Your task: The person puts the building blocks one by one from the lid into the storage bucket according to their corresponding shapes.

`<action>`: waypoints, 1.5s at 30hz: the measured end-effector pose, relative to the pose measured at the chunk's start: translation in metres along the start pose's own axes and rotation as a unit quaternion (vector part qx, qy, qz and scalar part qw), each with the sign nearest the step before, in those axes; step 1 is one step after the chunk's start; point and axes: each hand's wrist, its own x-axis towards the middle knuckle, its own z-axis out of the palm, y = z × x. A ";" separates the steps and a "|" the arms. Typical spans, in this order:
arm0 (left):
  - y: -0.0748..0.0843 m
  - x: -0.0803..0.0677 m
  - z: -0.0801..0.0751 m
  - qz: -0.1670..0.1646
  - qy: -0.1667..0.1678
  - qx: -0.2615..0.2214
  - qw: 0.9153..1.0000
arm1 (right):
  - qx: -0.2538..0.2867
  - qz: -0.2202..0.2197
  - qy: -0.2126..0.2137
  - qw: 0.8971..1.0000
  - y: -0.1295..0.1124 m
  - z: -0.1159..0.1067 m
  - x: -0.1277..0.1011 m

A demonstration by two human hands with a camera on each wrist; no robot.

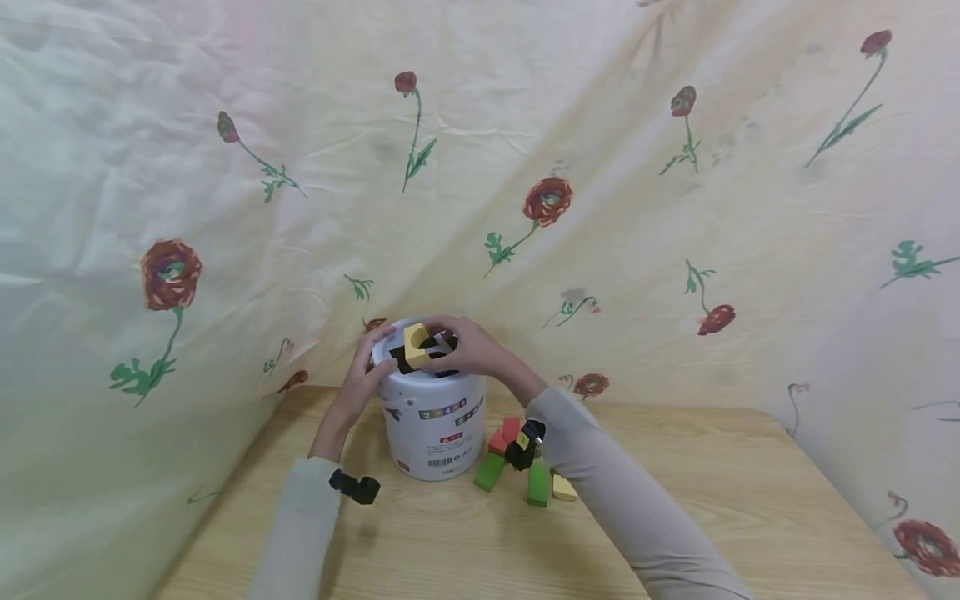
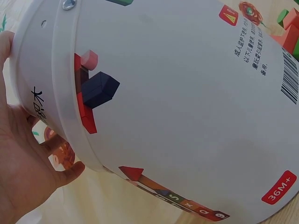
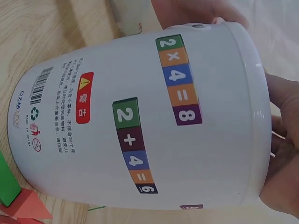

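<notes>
A white toy bucket (image 1: 433, 417) stands on the wooden table (image 1: 712, 500), its lid cut with shape holes. My left hand (image 1: 372, 354) grips the bucket's left rim; the left wrist view shows the palm (image 2: 18, 154) against the rim of the bucket (image 2: 177, 107). My right hand (image 1: 442, 346) pinches a yellow block (image 1: 414, 350) just over the lid's holes. In the right wrist view the bucket's printed side (image 3: 140, 126) fills the frame, and the right hand (image 3: 285, 154) lies over the lid end.
Loose blocks lie right of the bucket: a green block (image 1: 489, 471), a red block (image 1: 504, 433), a second green one (image 1: 537, 483) and a yellow one (image 1: 564, 488). A flowered cloth (image 1: 600, 167) hangs close behind and to the left.
</notes>
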 end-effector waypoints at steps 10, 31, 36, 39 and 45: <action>0.001 -0.001 -0.001 0.001 -0.003 0.001 1.000 | -0.013 -0.032 -0.035 0.999 -0.001 0.000 0.010; -0.003 0.000 0.000 0.008 -0.008 -0.001 1.000 | -0.109 0.016 -0.083 0.990 -0.012 0.001 0.012; -0.003 0.000 0.000 0.015 -0.008 0.003 1.000 | -0.095 -0.064 -0.062 0.992 -0.014 0.005 0.014; -0.004 0.001 0.000 0.016 -0.010 0.004 1.000 | -0.091 -0.110 -0.056 0.988 -0.016 0.009 0.016; -0.005 0.001 -0.002 0.008 -0.012 0.010 1.000 | -0.065 -0.118 -0.044 0.990 -0.014 0.014 0.019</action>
